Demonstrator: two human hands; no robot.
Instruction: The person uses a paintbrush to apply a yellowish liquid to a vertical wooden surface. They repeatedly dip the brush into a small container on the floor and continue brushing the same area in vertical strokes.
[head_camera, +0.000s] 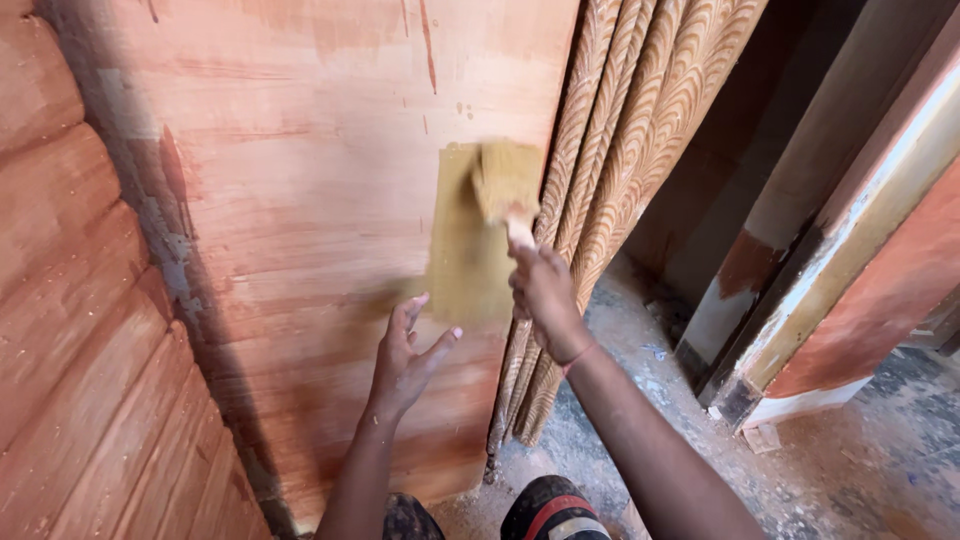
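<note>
A wide, flat brush with a pale wooden handle and bristles loaded with ochre-yellow paste (505, 185) is gripped by the right hand (543, 292), whose fingers are clenched around the lower end of the handle. The right arm is extended upward and forward from the lower right of the view, the wrist slightly bent, and a thin red band is seen at the wrist. The brush head is pressed against a tall reddish-brown plywood panel (300, 200) that stands upright, and it lies at the upper edge of a rectangular patch of ochre-yellow coating (465, 250) already spread near the panel's right edge. The left hand (405, 355) is raised from the lower centre, its fingers released and spread, with the fingertips laid against the panel just below and to the left of the coated patch; nothing is grasped by it. Just right of the panel, several upright boards carved with a wavy beige relief pattern (630, 130) are leaned together, touching the panel's edge. To the far left, a stack of reddish-brown stepped wooden mouldings (70, 330) is seen beside the panel. On the right, tilted wooden frame pieces with pale and rust-coloured paint (830, 260) are propped against one another. The dusty grey concrete floor (850, 470) is scattered with sawdust. A dark shoe with a red stripe (548, 510) is visible at the bottom edge, between the two arms.
</note>
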